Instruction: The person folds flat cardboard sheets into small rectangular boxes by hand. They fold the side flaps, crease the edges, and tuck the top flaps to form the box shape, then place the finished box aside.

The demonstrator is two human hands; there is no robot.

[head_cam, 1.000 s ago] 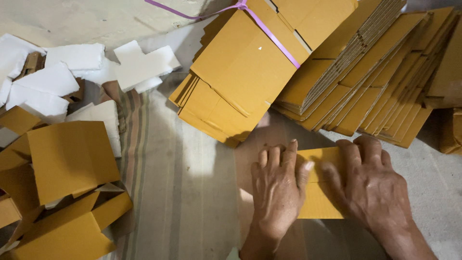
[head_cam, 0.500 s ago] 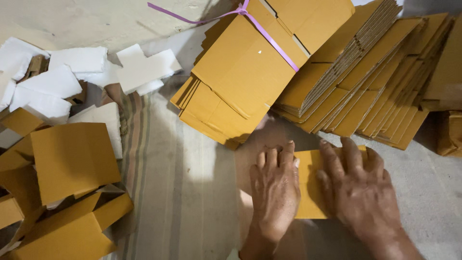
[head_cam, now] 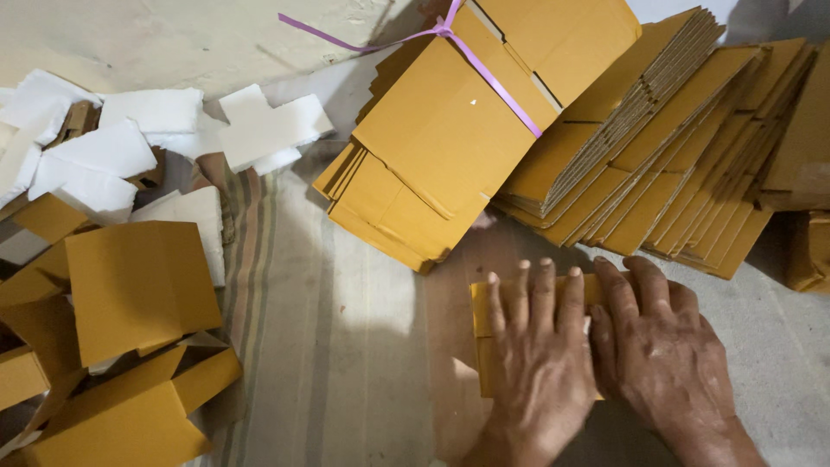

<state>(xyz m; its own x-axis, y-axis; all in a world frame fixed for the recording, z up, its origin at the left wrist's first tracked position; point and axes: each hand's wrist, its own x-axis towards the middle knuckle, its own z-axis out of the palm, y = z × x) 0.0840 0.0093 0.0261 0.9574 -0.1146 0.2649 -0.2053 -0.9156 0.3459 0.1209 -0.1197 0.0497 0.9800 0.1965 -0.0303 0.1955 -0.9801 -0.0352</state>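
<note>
Left hand (head_cam: 536, 363) and right hand (head_cam: 661, 355) lie palms down, fingers spread, pressing a small yellow cardboard piece (head_cam: 482, 333) flat on the floor, gripping nothing; far behind, a flat-carton bundle (head_cam: 450, 147) tied with purple ribbon (head_cam: 493, 73); left, white foam pieces (head_cam: 156, 130).

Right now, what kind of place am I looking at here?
Probably a small box-making or packing workspace on the floor. Both hands press a flat cardboard piece, beside a tied bundle of flat cartons, more stacked cartons and white foam pieces.
</note>
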